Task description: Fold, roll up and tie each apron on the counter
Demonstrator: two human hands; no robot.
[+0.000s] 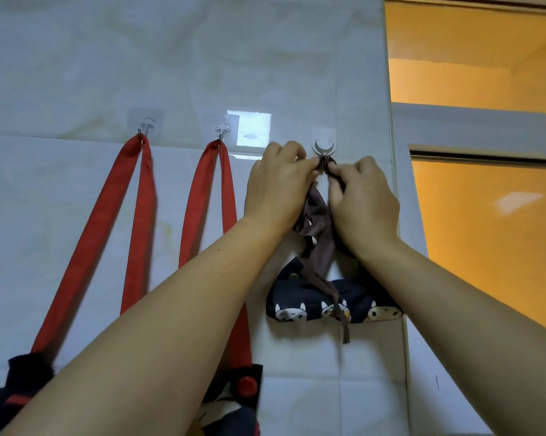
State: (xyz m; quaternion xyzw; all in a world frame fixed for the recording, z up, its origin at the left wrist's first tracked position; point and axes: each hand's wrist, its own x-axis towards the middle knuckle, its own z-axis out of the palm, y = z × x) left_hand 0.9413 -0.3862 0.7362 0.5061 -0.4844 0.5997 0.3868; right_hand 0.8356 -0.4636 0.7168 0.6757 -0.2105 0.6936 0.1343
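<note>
A dark navy apron printed with cartoon animal faces hangs rolled into a bundle from a metal wall hook by its brown neck strap. My left hand pinches the strap just left of the hook. My right hand pinches the strap's other side right below the hook. A thin brown tie dangles over the bundle. Two more aprons hang to the left by red straps from clear adhesive hooks.
The wall is pale glossy tile. Its corner edge runs just right of my hands, with an orange-lit opening beyond. The dark bodies of the red-strapped aprons hang at the bottom left.
</note>
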